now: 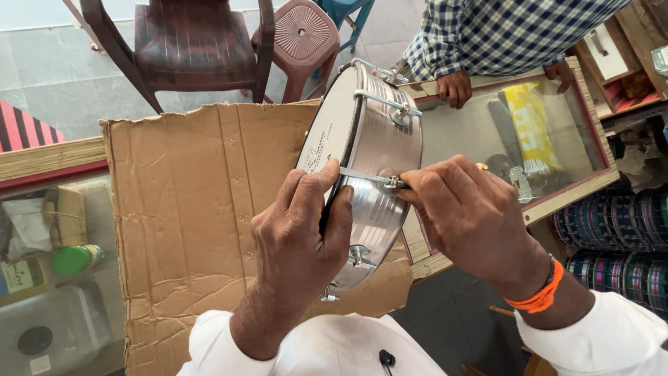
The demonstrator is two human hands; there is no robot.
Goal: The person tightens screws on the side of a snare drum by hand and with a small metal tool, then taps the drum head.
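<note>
Over the cardboard sheet (188, 209) on the surface, a metal drum (369, 160) stands on edge; the left hand (303, 237) has its grip closed around the drum's near rim. To the right, the right hand (473, 216) pinches a small tool (393, 183) against a side bolt; farther off, another person's hand (456, 87) rests on the glass counter (570, 184).

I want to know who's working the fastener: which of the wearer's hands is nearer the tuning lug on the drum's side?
Right. The right hand pinches the tuning lug; the left hand grips the drum rim beside it.
</note>
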